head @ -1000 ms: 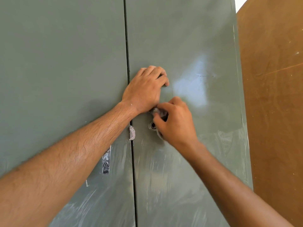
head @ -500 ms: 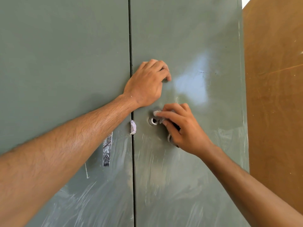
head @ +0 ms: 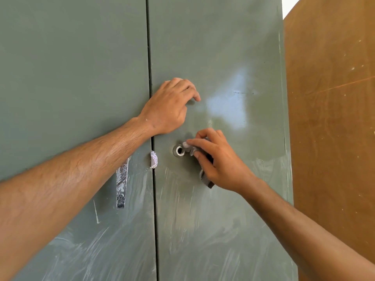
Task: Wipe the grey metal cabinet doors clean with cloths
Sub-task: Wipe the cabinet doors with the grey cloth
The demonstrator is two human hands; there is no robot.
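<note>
Lock ring point(head: 180, 151) right of seam point(head: 151, 98), perhaps touching cloth point(head: 189, 147)

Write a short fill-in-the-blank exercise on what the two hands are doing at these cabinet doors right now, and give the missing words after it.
1. The right hand pinches a grey cloth against the round metal ____ on the right door.
2. The left hand rests on the ____ door, above that fitting.
3. A wad of white material sits in the ____ between the two doors.
4. The whitish smears lie mostly on the ____ half of the doors.

Missing words: lock; right; gap; lower
</note>
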